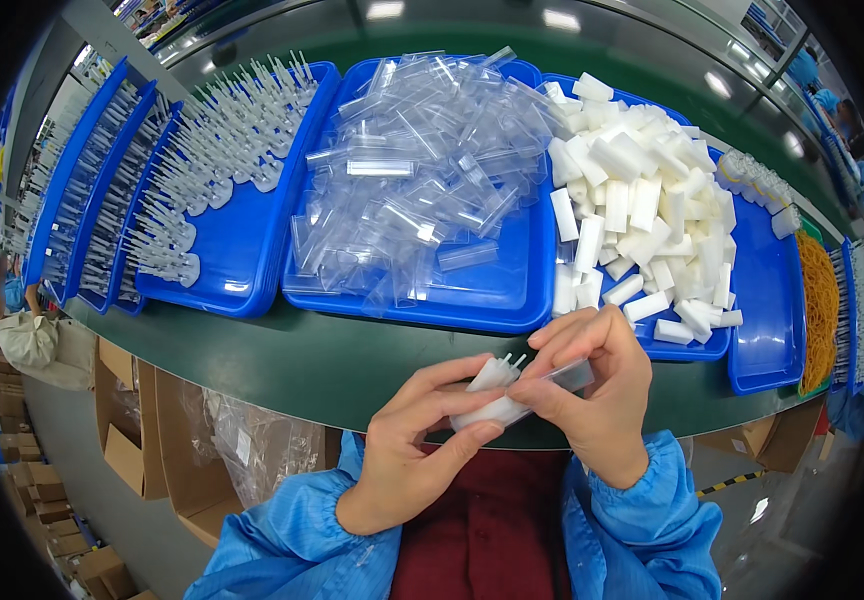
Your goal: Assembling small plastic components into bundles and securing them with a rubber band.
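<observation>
In front of my chest, above the table's near edge, my left hand (409, 447) grips a white plastic part (493, 376) with two thin prongs sticking up. My right hand (604, 392) pinches a clear plastic sleeve (572, 375) against the part's right side. The two hands nearly meet, and the fingers hide some of both pieces. A second white rounded piece (492, 412) shows under my left fingers; whether it is separate from the pronged part, I cannot tell.
Blue trays line the green table (352, 365): white pronged parts (242, 130) at left, clear sleeves (422, 150) in the middle, white foam-like blocks (642, 200) to the right. Orange rubber bands (819, 310) lie far right. Cardboard boxes (187, 450) stand below; another person (27, 335) is at far left.
</observation>
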`<state>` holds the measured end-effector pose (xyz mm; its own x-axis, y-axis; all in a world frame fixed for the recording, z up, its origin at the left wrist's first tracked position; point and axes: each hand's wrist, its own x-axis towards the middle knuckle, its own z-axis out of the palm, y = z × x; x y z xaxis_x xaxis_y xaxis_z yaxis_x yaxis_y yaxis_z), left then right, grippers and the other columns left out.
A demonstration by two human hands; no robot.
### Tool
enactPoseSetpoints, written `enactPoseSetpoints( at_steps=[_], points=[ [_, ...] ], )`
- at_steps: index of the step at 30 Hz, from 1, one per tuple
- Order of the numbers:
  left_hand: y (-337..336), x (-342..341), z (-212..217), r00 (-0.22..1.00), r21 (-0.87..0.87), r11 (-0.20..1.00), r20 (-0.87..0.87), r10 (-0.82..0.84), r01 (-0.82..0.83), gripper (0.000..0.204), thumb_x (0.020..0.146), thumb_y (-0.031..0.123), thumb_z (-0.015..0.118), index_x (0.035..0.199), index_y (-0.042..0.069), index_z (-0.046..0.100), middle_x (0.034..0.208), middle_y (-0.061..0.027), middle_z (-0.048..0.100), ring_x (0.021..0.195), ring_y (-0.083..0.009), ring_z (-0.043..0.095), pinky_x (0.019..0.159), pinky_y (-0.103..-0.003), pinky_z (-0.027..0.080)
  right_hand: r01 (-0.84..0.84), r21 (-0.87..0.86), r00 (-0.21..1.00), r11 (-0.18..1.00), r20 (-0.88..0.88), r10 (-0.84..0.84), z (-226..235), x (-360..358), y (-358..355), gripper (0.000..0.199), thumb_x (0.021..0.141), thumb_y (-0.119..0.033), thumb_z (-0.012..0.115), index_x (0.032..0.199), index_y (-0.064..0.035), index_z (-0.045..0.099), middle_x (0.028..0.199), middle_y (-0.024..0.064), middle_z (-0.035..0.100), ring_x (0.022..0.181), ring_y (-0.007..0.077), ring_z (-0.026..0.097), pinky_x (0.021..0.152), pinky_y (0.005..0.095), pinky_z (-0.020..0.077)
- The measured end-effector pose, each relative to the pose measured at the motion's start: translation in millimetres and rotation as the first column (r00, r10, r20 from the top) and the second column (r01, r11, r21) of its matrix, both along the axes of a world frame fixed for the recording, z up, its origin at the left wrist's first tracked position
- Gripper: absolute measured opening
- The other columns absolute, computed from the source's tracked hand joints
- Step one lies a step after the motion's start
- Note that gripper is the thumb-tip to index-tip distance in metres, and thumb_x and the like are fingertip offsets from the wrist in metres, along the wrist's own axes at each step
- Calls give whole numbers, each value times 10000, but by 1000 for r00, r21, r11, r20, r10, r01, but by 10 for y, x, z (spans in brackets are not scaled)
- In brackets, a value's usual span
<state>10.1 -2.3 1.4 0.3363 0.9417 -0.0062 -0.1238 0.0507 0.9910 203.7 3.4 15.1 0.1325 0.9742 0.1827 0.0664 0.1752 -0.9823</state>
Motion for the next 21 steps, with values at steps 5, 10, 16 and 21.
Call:
enactPoseSetpoints(
  at_steps=[5,10,16,21],
  points=[
    [-16,-27,11,997,34,999,-66,-32,34,285,904,59,752,1187,36,738,1386,-157,584,1171,-229,640,927,-326,553,-75,-28,990,997,-119,71,-15,28,-25,391,729,-65,913,899,-59,560,867,90,686,954,200,656,824,336,537],
    [10,-2,36,999,-14,999,20,-38,39,215,905,52,746,1117,19,743,1368,-156,588,1141,-227,653,920,-330,555,8,178,992,984,122,-31,-2,-30,-62,414,718,-63,921,894,-56,547,873,108,695,971,197,662,813,329,545],
    [25,70,78,989,104,995,-150,12,4,175,874,40,757,1044,2,736,1316,-173,617,1116,-264,670,920,-353,550,103,35,995,994,-9,-102,-12,-148,-164,425,714,-60,923,904,-53,543,865,107,694,985,220,679,805,333,554],
    [15,83,50,978,182,983,-202,57,-20,231,850,34,772,1077,8,739,1298,-188,635,1118,-297,671,934,-365,541,70,77,986,995,146,-80,-46,-55,-136,432,733,-58,902,929,-67,516,854,140,710,1023,257,666,913,386,508]
  ],
)
